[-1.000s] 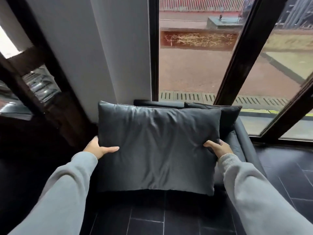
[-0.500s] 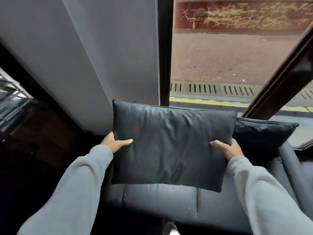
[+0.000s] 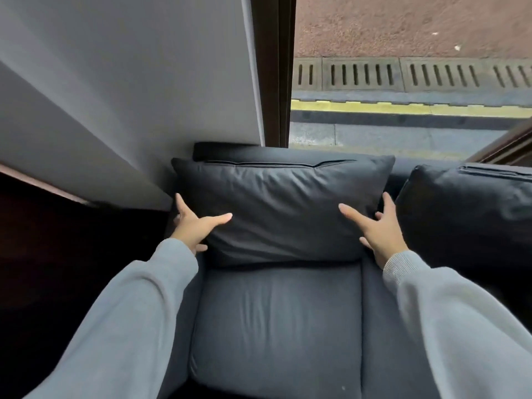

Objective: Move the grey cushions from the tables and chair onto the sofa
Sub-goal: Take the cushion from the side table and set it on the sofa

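Left hand (image 3: 193,226): fingers spreading open, thumb lying across the front face of the grey cushion (image 3: 276,208), other fingers reaching round its left edge; touching, not clasping.
Right hand (image 3: 380,231): likewise splayed open, thumb pointing across the cushion's face, palm lying at its right edge; nothing enclosed.
Grey cushion: standing upright on the sofa (image 3: 276,321) seat, leaning against the backrest, wedged near the white wall (image 3: 129,90) at the sofa's left end.
Second cushion (image 3: 466,208): sitting just beside it to the right, also against the backrest.
Risk, as a judgement: the cushion is standing on its lower edge, so with both hands lifting away it may be slumping forward onto the seat; a brushing sleeve could be nudging the neighbour askew.
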Motion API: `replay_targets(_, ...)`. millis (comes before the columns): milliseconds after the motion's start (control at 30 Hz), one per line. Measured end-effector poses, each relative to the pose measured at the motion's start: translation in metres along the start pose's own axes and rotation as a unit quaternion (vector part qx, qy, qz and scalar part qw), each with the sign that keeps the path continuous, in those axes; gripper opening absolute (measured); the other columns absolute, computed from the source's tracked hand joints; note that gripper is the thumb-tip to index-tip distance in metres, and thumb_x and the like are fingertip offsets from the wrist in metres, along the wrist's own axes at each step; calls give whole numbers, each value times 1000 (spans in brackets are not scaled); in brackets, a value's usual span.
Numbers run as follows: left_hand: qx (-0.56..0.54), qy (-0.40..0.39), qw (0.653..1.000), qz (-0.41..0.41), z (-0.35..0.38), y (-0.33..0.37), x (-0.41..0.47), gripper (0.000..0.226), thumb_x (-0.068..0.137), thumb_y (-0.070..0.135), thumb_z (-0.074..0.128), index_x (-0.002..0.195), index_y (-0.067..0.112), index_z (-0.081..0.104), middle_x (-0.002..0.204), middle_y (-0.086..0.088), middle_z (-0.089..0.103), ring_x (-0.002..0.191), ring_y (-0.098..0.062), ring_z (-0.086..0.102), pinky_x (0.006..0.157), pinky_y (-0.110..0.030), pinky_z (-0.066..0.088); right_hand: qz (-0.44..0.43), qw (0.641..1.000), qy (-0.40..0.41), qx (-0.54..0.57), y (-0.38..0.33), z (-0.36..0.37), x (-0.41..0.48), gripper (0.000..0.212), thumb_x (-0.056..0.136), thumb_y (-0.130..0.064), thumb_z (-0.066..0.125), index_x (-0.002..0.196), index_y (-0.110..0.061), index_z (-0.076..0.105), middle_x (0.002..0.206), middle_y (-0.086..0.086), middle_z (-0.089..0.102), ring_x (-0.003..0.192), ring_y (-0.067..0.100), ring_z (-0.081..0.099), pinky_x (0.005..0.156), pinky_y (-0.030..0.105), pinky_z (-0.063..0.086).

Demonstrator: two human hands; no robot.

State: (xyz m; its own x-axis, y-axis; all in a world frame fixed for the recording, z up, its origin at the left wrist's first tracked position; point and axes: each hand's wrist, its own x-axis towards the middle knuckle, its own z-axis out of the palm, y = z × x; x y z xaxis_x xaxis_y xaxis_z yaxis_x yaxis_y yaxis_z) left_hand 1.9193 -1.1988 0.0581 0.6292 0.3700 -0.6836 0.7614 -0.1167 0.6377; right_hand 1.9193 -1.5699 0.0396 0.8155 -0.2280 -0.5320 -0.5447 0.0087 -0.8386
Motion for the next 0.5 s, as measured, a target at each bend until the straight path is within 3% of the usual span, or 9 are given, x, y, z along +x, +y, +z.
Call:
replay_targets(100,-36,69,997,2,2,0,24,145,64,37,96,157,46,-15,171,5,1,147,-28,35,99,-56,50,-18,999,27,-33,0,11,18,140,45,-67,98,160,-36,24,156,-10,47,139,11,51,113,47,46)
replay_targets(200,-62,56,996,15,-3,7,45,139,68,30,95,160,37,-10,171,4,9,146,-27,38,102,-60,48,-32,996,68,-41,-9,15,36,143,42,-70,97,159,-41,21,156,-10,45,139,15,50,114,48,45)
replay_targets(300,-80,27,996,38,4,17,59,127,71,23,92,161,35,4,166,5,26,144,-26,41,103,-63,46,-24,996,85,-32,-15,13,47,117,42,-64,99,142,-39,42,136,-11,62,124,18,63,105,45,49)
replay_targets(400,-87,13,992,86,20,19,58,125,62,30,93,159,34,15,164,8,31,141,-23,45,105,-59,47,-69,983,165,-44,-5,9,38,83,55,-58,94,124,-35,53,122,-8,69,114,17,66,106,44,52)
replay_targets(500,-68,24,986,152,29,17,53,126,54,43,96,154,43,21,162,14,31,142,-18,44,110,-52,45,-83,963,255,-26,13,3,14,73,62,-65,88,117,-36,50,113,-13,66,111,15,65,93,22,49)
